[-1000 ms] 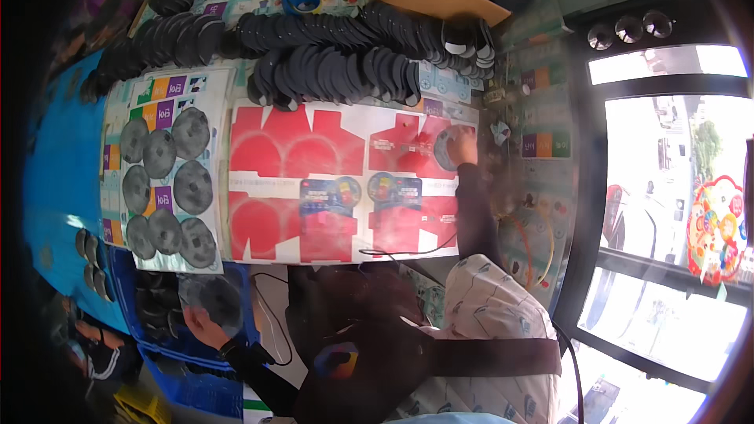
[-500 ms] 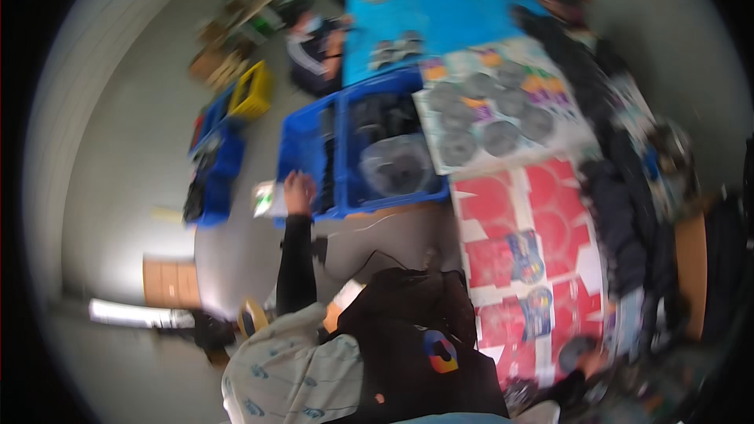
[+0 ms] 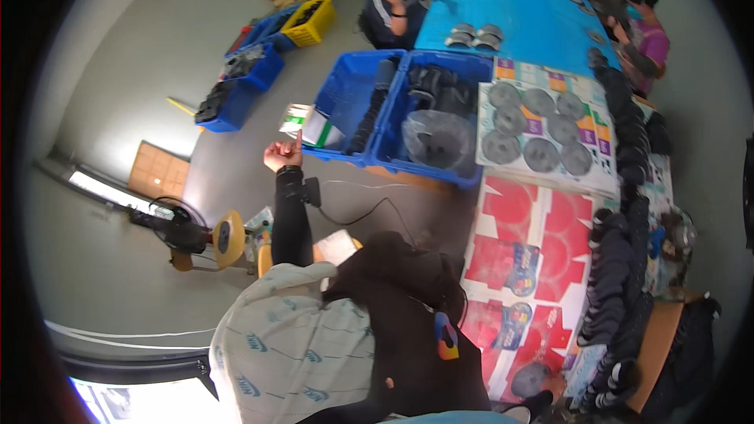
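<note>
My left hand (image 3: 284, 155) is raised beside the near left corner of a blue crate (image 3: 330, 102). Its index finger points out, the other fingers curl loosely, and I see nothing in it. Just beyond the fingertip are a white-and-green box (image 3: 297, 119) and a white-and-green packet (image 3: 320, 130) at the crate's corner. A black strapped device (image 3: 312, 191) sits at that wrist. Low on the right, my right hand (image 3: 554, 386) grips the edge of a grey round disc (image 3: 530, 380) over the red-and-white printed sheet (image 3: 510, 212); its fingers are partly hidden.
A second blue crate (image 3: 483, 71) holds black parts and a clear bag (image 3: 440, 138). Several grey discs lie on a printed board (image 3: 491, 159). Stacked black pieces (image 3: 609, 275) line the right edge. A yellow-rimmed machine (image 3: 228, 239) stands left. Co-workers sit around the blue table (image 3: 510, 0).
My view has swung and steadied. My left hand has drawn back from over the blue crate to outside its corner, index finger extended. The right hand stays at the grey disc.
</note>
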Demonstrator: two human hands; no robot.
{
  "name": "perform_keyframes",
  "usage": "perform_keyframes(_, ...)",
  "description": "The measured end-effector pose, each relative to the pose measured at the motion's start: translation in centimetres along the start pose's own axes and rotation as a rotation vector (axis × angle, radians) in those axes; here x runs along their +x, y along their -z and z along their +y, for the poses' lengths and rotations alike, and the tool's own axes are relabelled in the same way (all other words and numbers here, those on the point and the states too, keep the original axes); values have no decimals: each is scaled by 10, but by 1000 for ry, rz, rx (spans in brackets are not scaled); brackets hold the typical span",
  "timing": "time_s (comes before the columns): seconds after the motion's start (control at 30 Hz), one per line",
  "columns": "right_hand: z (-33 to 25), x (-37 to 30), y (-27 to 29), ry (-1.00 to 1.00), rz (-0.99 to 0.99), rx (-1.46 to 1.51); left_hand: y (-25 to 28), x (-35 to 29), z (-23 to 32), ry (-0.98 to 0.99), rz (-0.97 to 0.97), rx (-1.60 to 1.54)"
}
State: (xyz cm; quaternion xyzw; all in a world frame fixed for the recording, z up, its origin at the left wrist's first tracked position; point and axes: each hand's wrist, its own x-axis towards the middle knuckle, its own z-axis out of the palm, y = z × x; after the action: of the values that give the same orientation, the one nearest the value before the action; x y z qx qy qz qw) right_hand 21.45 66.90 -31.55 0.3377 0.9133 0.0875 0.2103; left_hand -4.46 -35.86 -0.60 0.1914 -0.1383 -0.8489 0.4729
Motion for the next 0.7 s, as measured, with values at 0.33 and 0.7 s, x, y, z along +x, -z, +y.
perform_keyframes(0.33,17,-31,100,660,-597,712,2,0,-53,15,-63,134)
perform_keyframes(0.7,-134,-136,268,197,-210,1733,67,-27,-134,830,-199,590)
